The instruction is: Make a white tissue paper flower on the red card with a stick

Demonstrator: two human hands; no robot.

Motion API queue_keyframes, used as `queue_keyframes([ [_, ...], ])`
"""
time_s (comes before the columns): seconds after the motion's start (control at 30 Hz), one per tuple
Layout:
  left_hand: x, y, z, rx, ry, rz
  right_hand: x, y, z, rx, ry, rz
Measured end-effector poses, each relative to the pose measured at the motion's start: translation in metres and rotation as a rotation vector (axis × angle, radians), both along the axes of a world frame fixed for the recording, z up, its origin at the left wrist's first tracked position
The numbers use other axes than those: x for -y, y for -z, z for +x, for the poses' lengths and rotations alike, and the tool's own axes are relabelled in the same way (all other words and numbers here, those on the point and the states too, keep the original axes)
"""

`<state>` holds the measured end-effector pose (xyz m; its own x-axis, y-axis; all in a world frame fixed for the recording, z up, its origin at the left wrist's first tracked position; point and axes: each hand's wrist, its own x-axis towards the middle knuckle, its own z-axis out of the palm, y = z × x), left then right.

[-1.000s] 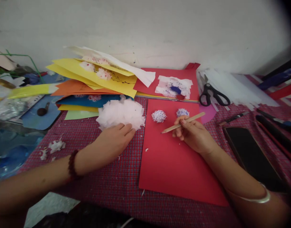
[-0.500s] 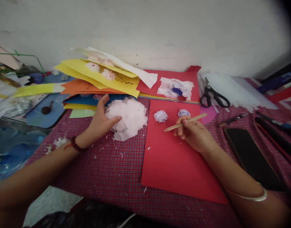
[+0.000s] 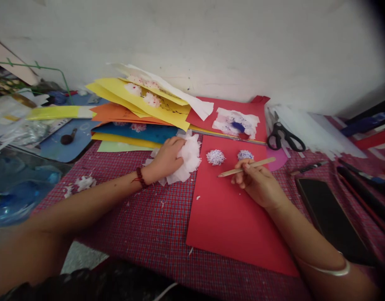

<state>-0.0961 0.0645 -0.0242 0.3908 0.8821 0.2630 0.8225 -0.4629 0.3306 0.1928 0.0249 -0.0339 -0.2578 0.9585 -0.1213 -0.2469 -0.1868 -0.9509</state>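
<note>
Black-handled scissors beyond red card; left hand part-covers ragged white paper pile, grip unclear; right hand pinches slim wooden stick

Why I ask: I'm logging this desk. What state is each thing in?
Wooden pencil: gripped in right hand
White paper pieces: heaped, left hand on top
Front red sheet: lying flat
Blue-speckled white tufts: two, on the front red sheet
Yellow sheets: loosely stacked
Black-handled scissors: lying down; blade gap unclear
Smartphone: lying flat, upper face dark
</note>
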Motion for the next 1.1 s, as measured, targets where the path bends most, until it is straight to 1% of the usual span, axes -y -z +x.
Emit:
queue_keyframes([
  [0.1, 0.004, -0.004, 0.005, -0.042, 0.027, -0.001, 0.000, 0.001, 0.000, 0.014, -0.001, 0.019],
  [0.2, 0.011, -0.010, 0.005, -0.081, 0.026, -0.037, 0.000, 0.002, 0.001, 0.003, 0.000, 0.008],
  [0.33, 0.024, -0.018, -0.002, -0.119, 0.025, -0.089, 0.000, 0.002, 0.001, -0.022, -0.005, -0.013],
  [0.47, 0.028, -0.021, -0.012, -0.142, 0.014, -0.081, 0.001, 0.002, 0.001, -0.031, -0.006, -0.006],
  [0.53, 0.029, -0.024, -0.016, -0.170, -0.005, -0.032, 0.001, 0.002, 0.001, -0.021, -0.001, 0.002],
  [0.6, 0.035, -0.031, -0.018, -0.222, -0.003, 0.086, 0.000, 0.002, 0.001, -0.009, 0.000, 0.007],
  [0.63, 0.040, -0.036, -0.017, -0.247, 0.021, 0.167, 0.000, 0.002, 0.001, -0.007, -0.001, 0.008],
  [0.67, 0.047, -0.042, -0.015, -0.261, 0.071, 0.255, 0.000, 0.003, 0.001, -0.009, -0.002, 0.008],
  [0.7, 0.056, -0.047, -0.012, -0.261, 0.151, 0.332, 0.000, 0.003, 0.002, -0.013, -0.004, 0.008],
  [0.73, 0.066, -0.051, -0.006, -0.229, 0.267, 0.414, 0.000, 0.004, 0.002, -0.019, -0.006, 0.010],
  [0.77, 0.077, -0.054, 0.001, -0.191, 0.403, 0.462, -0.001, 0.004, 0.002, -0.022, -0.008, 0.012],
  [0.8, 0.088, -0.055, 0.009, -0.147, 0.574, 0.492, -0.001, 0.005, 0.003, -0.022, -0.009, 0.016],
  [0.87, 0.107, -0.054, 0.028, -0.169, 0.858, 0.412, 0.000, 0.005, 0.003, -0.012, -0.007, 0.022],
  [0.9, 0.113, -0.051, 0.036, -0.193, 0.972, 0.371, 0.000, 0.006, 0.004, -0.008, -0.002, 0.026],
  [0.93, 0.116, -0.047, 0.044, -0.214, 1.041, 0.333, 0.000, 0.006, 0.004, -0.008, 0.002, 0.029],
  [0.97, 0.116, -0.044, 0.050, -0.238, 1.069, 0.304, 0.000, 0.005, 0.004, -0.014, 0.008, 0.033],
  [1.0, 0.113, -0.040, 0.055, -0.264, 1.058, 0.282, 0.000, 0.005, 0.004, -0.025, 0.015, 0.037],
  [1.03, 0.108, -0.037, 0.058, -0.291, 1.011, 0.268, 0.000, 0.005, 0.003, -0.036, 0.018, 0.039],
  [1.1, 0.092, -0.032, 0.061, -0.361, 0.865, 0.259, 0.000, 0.004, 0.003, -0.061, 0.026, 0.035],
])
